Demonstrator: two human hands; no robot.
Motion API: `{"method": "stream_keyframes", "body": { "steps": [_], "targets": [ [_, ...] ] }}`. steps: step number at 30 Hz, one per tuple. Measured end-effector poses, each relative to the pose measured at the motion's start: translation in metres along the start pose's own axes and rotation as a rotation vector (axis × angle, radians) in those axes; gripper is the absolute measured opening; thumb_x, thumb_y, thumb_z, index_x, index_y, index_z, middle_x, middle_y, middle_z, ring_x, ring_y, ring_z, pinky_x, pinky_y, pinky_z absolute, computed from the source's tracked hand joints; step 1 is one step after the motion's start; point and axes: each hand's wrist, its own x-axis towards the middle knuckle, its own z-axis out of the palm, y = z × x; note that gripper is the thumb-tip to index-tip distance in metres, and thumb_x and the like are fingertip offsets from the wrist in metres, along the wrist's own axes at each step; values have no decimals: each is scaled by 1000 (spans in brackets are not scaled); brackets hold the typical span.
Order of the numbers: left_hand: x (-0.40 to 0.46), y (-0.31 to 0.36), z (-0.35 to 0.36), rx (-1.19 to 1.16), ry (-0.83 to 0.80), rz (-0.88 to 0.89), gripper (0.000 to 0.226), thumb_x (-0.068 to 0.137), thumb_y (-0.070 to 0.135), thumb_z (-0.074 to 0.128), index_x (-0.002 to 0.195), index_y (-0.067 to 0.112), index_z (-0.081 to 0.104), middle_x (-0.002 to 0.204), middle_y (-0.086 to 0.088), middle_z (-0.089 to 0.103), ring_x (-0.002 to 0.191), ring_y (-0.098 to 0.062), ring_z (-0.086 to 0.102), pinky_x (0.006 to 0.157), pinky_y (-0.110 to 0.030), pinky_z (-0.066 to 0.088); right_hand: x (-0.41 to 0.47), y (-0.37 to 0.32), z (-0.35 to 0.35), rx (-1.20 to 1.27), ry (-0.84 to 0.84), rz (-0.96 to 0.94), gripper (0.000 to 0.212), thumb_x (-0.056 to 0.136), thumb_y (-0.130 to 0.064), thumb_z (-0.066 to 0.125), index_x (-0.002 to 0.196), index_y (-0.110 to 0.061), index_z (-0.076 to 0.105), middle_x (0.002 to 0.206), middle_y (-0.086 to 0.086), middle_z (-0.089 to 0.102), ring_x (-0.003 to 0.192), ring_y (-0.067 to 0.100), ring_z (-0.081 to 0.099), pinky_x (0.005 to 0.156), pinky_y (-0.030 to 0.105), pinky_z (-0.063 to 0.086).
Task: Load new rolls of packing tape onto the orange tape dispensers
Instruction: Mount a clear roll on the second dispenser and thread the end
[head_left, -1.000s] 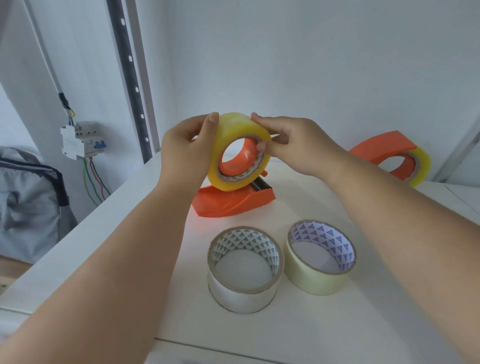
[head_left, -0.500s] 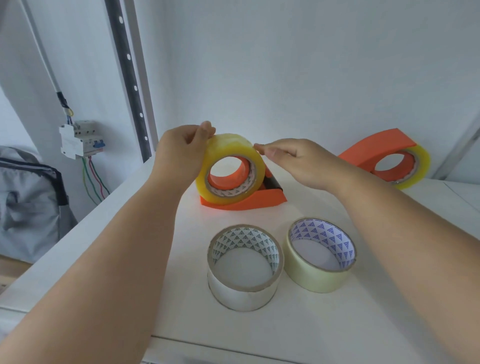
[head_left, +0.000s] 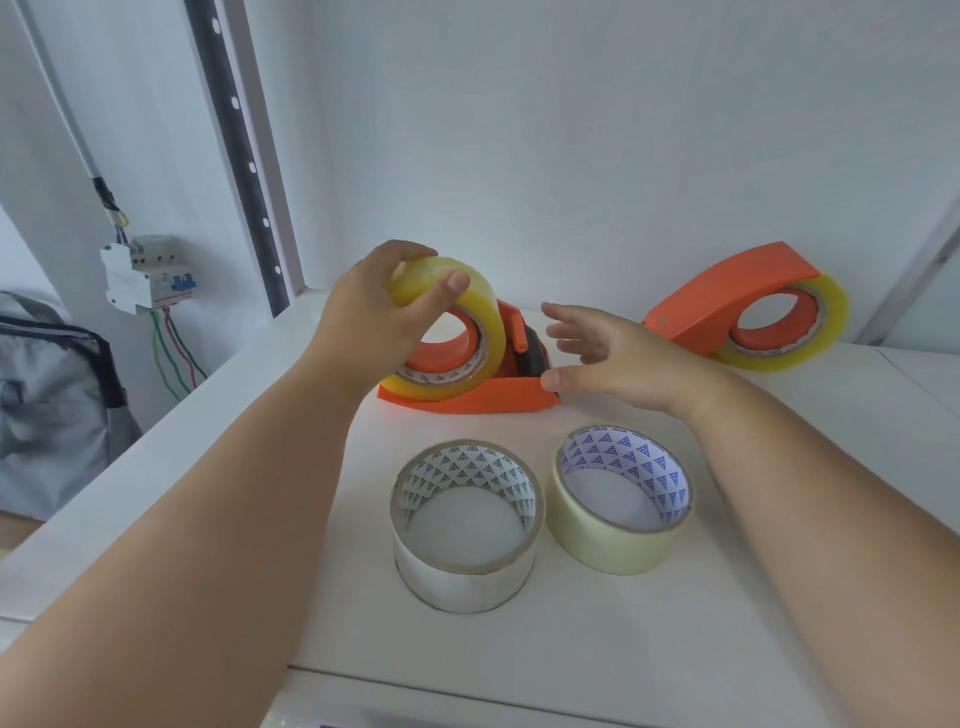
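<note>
Our left hand (head_left: 374, 317) is clamped over the top of the yellow tape roll (head_left: 457, 332), which sits on the hub of the near orange dispenser (head_left: 467, 395) on the desk (head_left: 675, 649). To seat it well, we should press the roll squarely down until it is flush, keeping the base flat. Just below our hands lie two spare rolls, the clear roll (head_left: 467, 525) and the pale roll (head_left: 623, 499), side by side. Our right hand (head_left: 608, 353) hangs with fingers spread and holding nothing, thumb touching the base's end; it should steady that end. Beyond it, the far dispenser (head_left: 727, 296) already carries tape.
</note>
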Motion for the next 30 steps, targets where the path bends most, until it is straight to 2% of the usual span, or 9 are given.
{"method": "stream_keyframes", "body": {
  "steps": [3,9,15,18,21,25,28,30],
  "targets": [
    [0,-1,2,-40,24,-12,38,87,49,56,115,24,56,92,17,58,82,1,56,65,-13,41,2,3,1,26,22,-16,78,75,-26,77,142,-28,38,134,-4,53,124,8,49,109,30,36],
    [4,-7,6,-99,8,-64,23,93,44,49,106,26,54,88,15,57,81,0,55,67,-18,42,0,6,1,26,62,-29,73,71,-29,79,136,-27,46,132,-4,57,121,8,52,105,28,38],
    [5,-10,11,-203,-19,-138,37,96,50,36,113,22,53,95,9,60,88,-4,55,78,-25,41,1,6,-1,-30,43,-33,69,69,-33,80,131,-34,49,117,-11,61,119,5,52,108,29,33],
    [2,-7,13,-220,-40,-154,47,97,51,27,122,19,50,99,4,61,88,1,55,73,-19,41,1,10,-2,-53,27,-30,71,68,-37,81,131,-36,48,119,-8,62,122,7,51,110,33,32],
    [2,-7,13,-200,-53,-163,49,97,53,23,119,20,52,101,3,62,89,-3,55,73,-19,40,1,13,-2,-34,25,-29,67,70,-36,80,129,-36,49,120,-8,61,120,8,52,109,33,34],
    [4,-13,11,-235,-58,-242,53,91,66,22,112,29,54,105,4,65,99,-13,59,91,-34,46,2,15,-4,0,39,-24,58,72,-36,78,124,-36,53,119,-8,62,118,10,54,107,35,37],
    [5,-8,11,-249,-61,-219,44,97,53,26,121,26,51,104,7,60,97,-5,56,82,-20,42,2,17,-3,-8,29,-32,55,72,-33,78,121,-35,55,120,-8,62,118,8,54,108,33,37],
    [5,-3,8,-290,-34,-166,34,99,37,33,126,27,51,107,7,59,98,-7,56,84,-21,44,2,17,-2,-7,35,-48,52,73,-30,78,119,-34,56,122,-8,61,119,6,53,109,32,36]
  ]
}}
